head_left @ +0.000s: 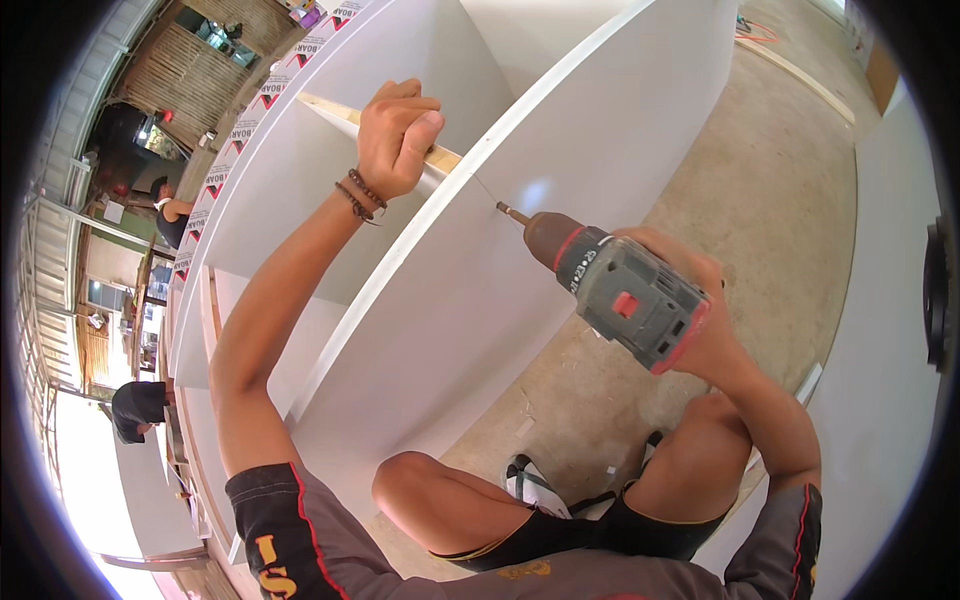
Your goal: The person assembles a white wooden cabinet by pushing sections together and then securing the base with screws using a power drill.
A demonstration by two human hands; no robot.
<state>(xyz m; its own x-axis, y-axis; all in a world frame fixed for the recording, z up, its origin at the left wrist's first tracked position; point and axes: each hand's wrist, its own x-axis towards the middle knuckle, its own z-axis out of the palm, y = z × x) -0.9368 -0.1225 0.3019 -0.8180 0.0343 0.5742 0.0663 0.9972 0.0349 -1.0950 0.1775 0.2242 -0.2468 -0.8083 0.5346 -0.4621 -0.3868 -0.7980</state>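
Observation:
My right hand (690, 268) is closed round a dark cordless drill (625, 300) with red trim. Its bit points up and left at the outer face of a white side panel (560, 180), and a spot of light falls on that face near the tip. Whether the tip touches the panel I cannot tell. On the panel's other side my left hand (398, 140) wraps round the front edge of a shelf board (440, 160) with a bare wood edge. That board meets the panel at about the height of the bit. Beaded bracelets circle my left wrist.
The white cabinet carcass (290, 180) fills the upper left. Under me, the concrete floor (770, 190) has scraps on it. An orange cord (757, 32) lies at the far right, and a large pale panel (890, 350) stands right. Two people (140, 410) are visible at the left.

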